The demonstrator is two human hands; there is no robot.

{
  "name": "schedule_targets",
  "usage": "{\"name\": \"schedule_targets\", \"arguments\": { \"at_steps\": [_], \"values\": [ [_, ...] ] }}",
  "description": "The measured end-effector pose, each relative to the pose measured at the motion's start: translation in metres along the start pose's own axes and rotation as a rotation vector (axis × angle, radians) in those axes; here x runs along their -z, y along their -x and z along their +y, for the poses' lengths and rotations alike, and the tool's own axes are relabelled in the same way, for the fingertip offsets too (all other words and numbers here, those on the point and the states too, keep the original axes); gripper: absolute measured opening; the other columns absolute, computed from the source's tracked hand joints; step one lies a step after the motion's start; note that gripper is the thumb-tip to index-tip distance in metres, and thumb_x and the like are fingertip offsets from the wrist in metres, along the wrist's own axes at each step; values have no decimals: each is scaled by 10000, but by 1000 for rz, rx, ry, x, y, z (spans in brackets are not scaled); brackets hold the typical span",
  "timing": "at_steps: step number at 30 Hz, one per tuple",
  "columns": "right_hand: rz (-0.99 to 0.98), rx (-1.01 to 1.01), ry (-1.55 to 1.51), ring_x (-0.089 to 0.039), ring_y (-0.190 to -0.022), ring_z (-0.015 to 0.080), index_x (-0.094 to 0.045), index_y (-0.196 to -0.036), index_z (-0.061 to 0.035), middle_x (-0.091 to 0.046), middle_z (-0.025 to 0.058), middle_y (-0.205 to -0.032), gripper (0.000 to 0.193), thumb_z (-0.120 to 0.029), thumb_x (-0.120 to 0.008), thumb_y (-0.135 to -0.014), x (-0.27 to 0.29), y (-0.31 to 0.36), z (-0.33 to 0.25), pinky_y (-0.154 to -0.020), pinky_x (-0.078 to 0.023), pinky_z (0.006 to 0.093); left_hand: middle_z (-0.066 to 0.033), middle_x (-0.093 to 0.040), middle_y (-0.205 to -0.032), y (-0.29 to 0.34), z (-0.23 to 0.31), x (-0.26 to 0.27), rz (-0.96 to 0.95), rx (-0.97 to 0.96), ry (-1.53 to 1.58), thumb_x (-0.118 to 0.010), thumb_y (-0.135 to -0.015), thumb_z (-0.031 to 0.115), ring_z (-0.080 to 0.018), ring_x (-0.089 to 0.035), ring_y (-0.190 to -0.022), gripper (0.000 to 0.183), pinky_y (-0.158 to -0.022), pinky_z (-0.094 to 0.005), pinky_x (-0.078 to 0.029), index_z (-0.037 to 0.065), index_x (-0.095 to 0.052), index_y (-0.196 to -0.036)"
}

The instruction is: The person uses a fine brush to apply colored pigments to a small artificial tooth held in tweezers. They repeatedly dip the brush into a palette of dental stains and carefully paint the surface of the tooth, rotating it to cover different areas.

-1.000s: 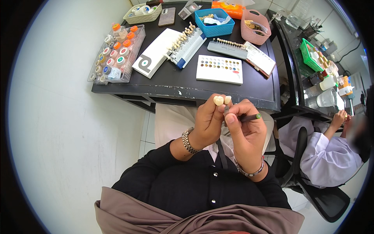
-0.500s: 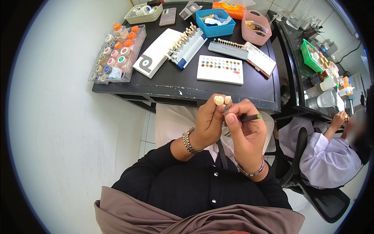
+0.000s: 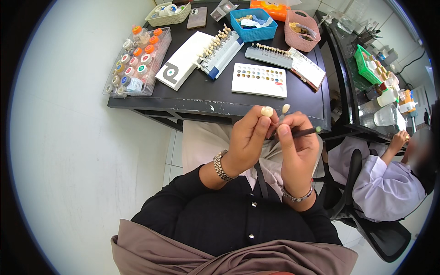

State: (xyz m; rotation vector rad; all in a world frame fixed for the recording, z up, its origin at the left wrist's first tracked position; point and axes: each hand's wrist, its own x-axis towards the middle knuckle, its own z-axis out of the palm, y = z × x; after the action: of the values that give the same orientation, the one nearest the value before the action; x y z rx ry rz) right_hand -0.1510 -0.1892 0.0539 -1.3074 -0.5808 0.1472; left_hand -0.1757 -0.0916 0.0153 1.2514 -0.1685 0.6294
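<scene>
Between the fingertips of my left hand is a cream-coloured dental crown, held up above my lap near the table's front edge. My right hand pinches the grey stem of a tooth shade tab, whose pale tooth tip points up. A dark, thin handle with a green end also lies across the right fingers; its other end is hidden. The crown and the tab are a small gap apart, and my hands are side by side.
On the black table lie a shade guide with tabs, a grey shade guide, a white colour palette, a bottle tray, a blue basket and a pink basket. A person sits at the right.
The shade tab was right beside the crown; it has moved right and up, away from it. My left hand has turned the crown, and the dark handle has shifted right with my right hand.
</scene>
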Motion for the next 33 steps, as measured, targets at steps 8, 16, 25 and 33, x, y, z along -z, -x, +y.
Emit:
{"name": "schedule_targets", "arguments": {
  "at_steps": [8,16,25,33],
  "values": [
    [24,-14,65,-507,-686,86,-467,-833,16,-452,32,-781,55,-26,-487,-804,4,1,7,-621,-413,195,30,-358,-641,-4,-1,5,17,337,392,-328,-893,201,-36,-306,-566,207,-498,-170,-269,44,-461,-878],
    [13,10,144,-527,-657,87,-462,-801,16,-475,53,-778,51,-32,-479,-806,1,-5,9,-525,-455,190,29,-391,-724,-5,12,6,-9,519,631,-354,-886,215,-41,-370,-666,171,-545,-187,-305,75,-444,-845],
    [5,41,247,-465,-670,57,-475,-812,11,-478,20,-775,59,-40,-502,-799,9,-7,8,-580,-377,172,6,-399,-642,-4,19,11,-89,567,629,-378,-880,224,-52,-377,-551,181,-456,-178,-296,67,-441,-818],
    [-7,-58,127,-396,-685,29,-481,-819,-6,-460,-14,-774,61,-63,-499,-808,9,-5,4,-585,-319,155,20,-328,-561,-5,21,14,-166,641,737,-367,-884,247,-45,-287,-464,209,-397,-166,-238,73,-426,-784]
  ]
}}
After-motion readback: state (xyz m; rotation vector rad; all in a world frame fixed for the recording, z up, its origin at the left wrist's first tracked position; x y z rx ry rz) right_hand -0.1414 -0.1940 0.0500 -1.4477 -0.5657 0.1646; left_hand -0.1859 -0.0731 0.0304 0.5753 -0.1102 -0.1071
